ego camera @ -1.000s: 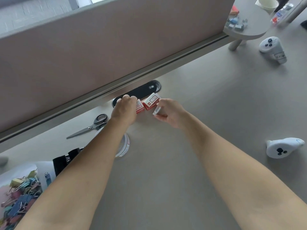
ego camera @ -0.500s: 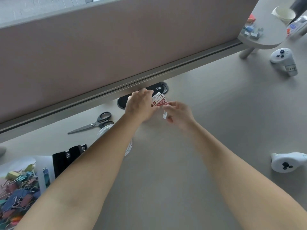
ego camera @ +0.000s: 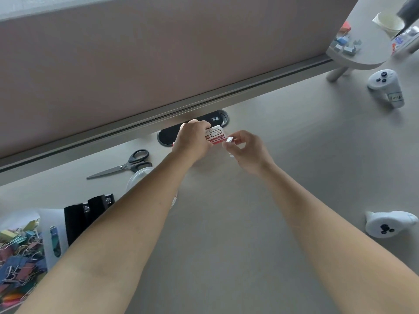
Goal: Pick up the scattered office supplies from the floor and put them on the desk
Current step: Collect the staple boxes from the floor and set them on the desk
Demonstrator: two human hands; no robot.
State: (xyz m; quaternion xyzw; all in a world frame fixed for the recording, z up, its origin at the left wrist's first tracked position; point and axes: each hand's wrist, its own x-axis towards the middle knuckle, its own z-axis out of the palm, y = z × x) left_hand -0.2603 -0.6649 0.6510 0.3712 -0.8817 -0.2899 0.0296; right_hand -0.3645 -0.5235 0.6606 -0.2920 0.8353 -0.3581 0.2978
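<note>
My left hand (ego camera: 192, 141) grips small red and white staple boxes (ego camera: 215, 134) just above the grey desk (ego camera: 226, 223), in front of the black cable slot (ego camera: 167, 134). My right hand (ego camera: 247, 148) pinches a small silver strip of staples (ego camera: 229, 139) right beside the boxes. Black scissors (ego camera: 127, 165) lie on the desk to the left. A clear round lid (ego camera: 140, 175) shows partly under my left forearm.
At the lower left sit black binder clips (ego camera: 86, 211) and a bag of coloured binder clips (ego camera: 18, 264). Two white controllers (ego camera: 385, 87) (ego camera: 390, 224) lie on the right. A partition wall (ego camera: 158, 53) runs behind. A small round table (ego camera: 362, 51) at top right holds clips and a paper cup (ego camera: 388, 22).
My left hand has gathered the two red boxes together and lifted them slightly. My right hand keeps the staple strip and stays close beside them.
</note>
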